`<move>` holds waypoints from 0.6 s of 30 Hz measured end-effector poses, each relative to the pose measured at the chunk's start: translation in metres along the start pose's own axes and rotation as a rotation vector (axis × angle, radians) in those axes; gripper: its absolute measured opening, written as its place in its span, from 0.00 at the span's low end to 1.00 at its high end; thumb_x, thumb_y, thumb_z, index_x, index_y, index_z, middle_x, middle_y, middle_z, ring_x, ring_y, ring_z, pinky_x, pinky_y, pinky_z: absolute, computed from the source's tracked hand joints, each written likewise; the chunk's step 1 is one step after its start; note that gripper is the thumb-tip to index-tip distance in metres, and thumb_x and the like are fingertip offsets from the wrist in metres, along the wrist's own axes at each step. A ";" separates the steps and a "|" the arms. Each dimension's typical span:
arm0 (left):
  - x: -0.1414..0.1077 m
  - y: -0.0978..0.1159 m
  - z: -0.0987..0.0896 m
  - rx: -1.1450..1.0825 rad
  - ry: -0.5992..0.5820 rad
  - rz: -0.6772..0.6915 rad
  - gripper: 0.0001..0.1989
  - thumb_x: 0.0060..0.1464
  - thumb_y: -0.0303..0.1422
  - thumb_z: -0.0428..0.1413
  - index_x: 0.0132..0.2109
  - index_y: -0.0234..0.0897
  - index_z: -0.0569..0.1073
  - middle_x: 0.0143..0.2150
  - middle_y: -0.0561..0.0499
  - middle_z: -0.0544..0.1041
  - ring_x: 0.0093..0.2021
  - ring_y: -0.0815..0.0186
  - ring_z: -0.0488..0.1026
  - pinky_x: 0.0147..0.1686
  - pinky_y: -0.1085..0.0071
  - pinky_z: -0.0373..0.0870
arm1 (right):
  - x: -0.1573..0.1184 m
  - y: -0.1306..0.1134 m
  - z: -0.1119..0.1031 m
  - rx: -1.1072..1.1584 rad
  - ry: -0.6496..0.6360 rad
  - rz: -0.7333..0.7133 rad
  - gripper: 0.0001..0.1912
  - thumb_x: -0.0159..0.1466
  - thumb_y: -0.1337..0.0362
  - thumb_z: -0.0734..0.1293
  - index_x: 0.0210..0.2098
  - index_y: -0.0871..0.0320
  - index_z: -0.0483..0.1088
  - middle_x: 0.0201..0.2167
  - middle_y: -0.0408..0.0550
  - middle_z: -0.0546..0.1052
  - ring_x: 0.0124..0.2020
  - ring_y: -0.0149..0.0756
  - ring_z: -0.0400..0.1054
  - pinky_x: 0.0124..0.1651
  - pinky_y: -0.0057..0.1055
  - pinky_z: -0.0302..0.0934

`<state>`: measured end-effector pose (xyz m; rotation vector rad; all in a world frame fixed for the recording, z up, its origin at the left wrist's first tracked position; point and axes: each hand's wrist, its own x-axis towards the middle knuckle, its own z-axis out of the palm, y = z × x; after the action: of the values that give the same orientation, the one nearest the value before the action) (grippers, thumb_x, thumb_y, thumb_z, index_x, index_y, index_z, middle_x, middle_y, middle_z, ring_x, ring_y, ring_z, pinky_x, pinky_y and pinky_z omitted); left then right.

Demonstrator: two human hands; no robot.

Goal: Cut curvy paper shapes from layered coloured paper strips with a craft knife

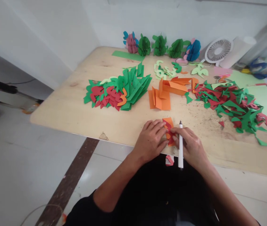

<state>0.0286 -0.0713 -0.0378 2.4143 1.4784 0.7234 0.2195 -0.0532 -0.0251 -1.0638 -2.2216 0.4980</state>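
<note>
A piece of orange paper (169,120) lies at the table's front edge, with a red paper cutout (168,126) on top of it. My left hand (150,138) holds the orange paper from the left, its fingers bent over the edge and partly covering the cutout. From the other side, my right hand (191,146) touches the red cutout with its fingertips. That same hand grips a white marker pen (181,147), dark tip pointing away from me. Fingers hide much of the cutout's outline.
Folded orange papers (163,97) stand just beyond my hands. Green folded pieces (137,86) and red cutouts (107,96) are heaped left; scraps (236,105) lie right. Paper figures (160,45) and a small white fan (219,51) line the wall.
</note>
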 end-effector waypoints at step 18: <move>-0.001 0.002 0.000 -0.005 0.006 0.003 0.15 0.60 0.36 0.52 0.50 0.33 0.72 0.59 0.40 0.73 0.62 0.51 0.65 0.63 0.49 0.60 | 0.000 -0.005 0.000 -0.064 -0.008 -0.014 0.16 0.63 0.73 0.61 0.48 0.54 0.71 0.38 0.51 0.79 0.39 0.42 0.72 0.41 0.40 0.69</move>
<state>0.0299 -0.0731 -0.0368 2.4134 1.4734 0.7344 0.2167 -0.0564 -0.0226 -1.0800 -2.2636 0.4287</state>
